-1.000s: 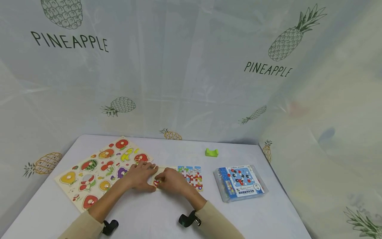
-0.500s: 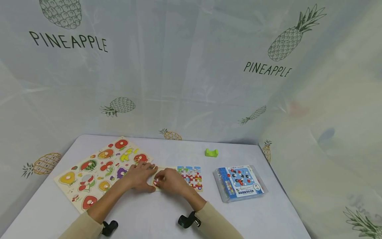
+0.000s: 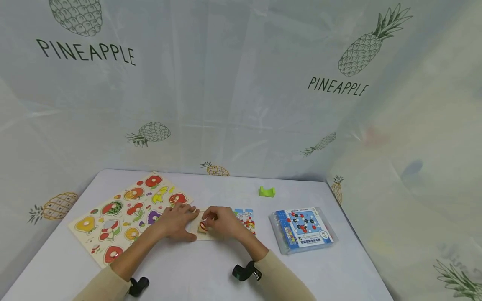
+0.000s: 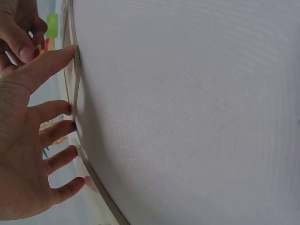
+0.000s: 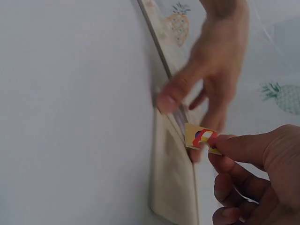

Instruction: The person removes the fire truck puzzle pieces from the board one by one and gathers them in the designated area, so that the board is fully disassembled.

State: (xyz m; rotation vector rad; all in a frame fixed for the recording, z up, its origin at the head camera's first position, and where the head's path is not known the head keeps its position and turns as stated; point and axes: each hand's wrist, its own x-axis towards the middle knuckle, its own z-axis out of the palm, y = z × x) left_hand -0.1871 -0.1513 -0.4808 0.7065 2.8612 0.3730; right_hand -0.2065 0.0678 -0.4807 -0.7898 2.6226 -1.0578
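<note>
A small jigsaw piece [image 5: 204, 136] with a red, yellow and blue print is pinched between the thumb and index finger of my right hand [image 3: 224, 223]. It is lifted over the left part of a pale puzzle board [image 5: 173, 173]. My left hand [image 3: 177, 221] lies with spread fingers at the board's left end; its thumb [image 4: 51, 65] touches the edge. Joined jigsaw pieces [image 3: 246, 218] with a colourful print fill the board's right part, partly hidden by my right hand.
A large fruit knob puzzle [image 3: 90, 242] lies at the left, partly under my left forearm. A bright green plastic holder [image 3: 267, 192] stands toward the back. To the right lies a clear-cased box [image 3: 305, 230] with a molecule picture. A pineapple-print curtain [image 3: 241, 104] hangs behind the table.
My right hand has moved slightly right and up, lifting the jigsaw piece off the board's left end. The left hand keeps its place.
</note>
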